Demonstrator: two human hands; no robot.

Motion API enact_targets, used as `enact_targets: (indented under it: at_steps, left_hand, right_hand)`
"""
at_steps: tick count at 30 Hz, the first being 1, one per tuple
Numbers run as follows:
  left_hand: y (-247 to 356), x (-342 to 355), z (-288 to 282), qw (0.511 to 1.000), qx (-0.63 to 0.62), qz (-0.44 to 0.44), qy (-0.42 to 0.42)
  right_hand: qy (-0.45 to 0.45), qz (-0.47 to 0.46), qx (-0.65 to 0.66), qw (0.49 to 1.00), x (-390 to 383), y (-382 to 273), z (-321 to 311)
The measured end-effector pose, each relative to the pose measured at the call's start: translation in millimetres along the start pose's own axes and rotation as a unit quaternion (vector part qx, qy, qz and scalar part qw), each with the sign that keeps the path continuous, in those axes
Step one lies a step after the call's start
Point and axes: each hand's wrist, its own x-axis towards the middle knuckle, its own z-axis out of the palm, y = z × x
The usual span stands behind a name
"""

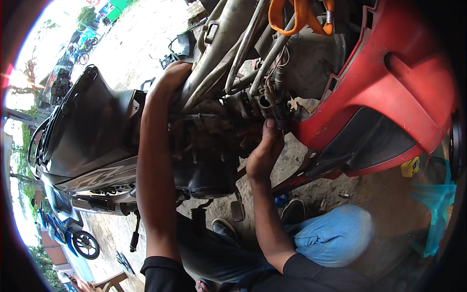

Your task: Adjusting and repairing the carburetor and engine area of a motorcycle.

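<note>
On a stripped motorbike (92,131), the right hand (262,155) sets its thumb against a dark fitting (279,113) between engine (209,170) and red panel (408,82), fingers hidden, so I cannot tell if it pinches; the left hand (174,75) bends behind the frame (208,65), fingertips also unseen. Gentle, square handling should spare the thin wires (275,70). The panel's edge crowds the right; open ground (291,150) lies beneath.

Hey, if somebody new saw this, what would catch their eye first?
Probably the big red body panel on the right, vivid beside the motorcycle's grey frame tubes. Next, the orange strap at the top, then the person's bare hands: the left hand at the frame's left side, the right hand lower, near the picture's centre.
</note>
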Motion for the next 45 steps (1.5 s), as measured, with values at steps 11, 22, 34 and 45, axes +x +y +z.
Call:
enact_targets:
  at_steps: [11, 22, 34, 45]
  left_hand:
    - [21.3, -18.6, -1.6, 0.992, -0.122, -0.031, -0.025]
    - [12.9, -22.6, -2.3, 0.973, -0.217, -0.057, -0.052]
    - [11.8, -11.6, 4.6, 0.986, -0.143, -0.071, -0.041]
    - [10.1, -4.2, 3.6, 0.988, -0.109, -0.103, -0.025]
  right_hand:
    - [0.015, -0.101, -0.056, 0.993, 0.8, -18.3, 6.5]
    - [0.088, -0.007, -0.035, 0.995, -9.5, -48.2, 41.3]
    - [0.061, -0.018, -0.023, 0.998, -0.9, -3.7, 7.7]
    - [-0.073, -0.010, 0.023, 0.997, 8.3, 1.8, -7.2]
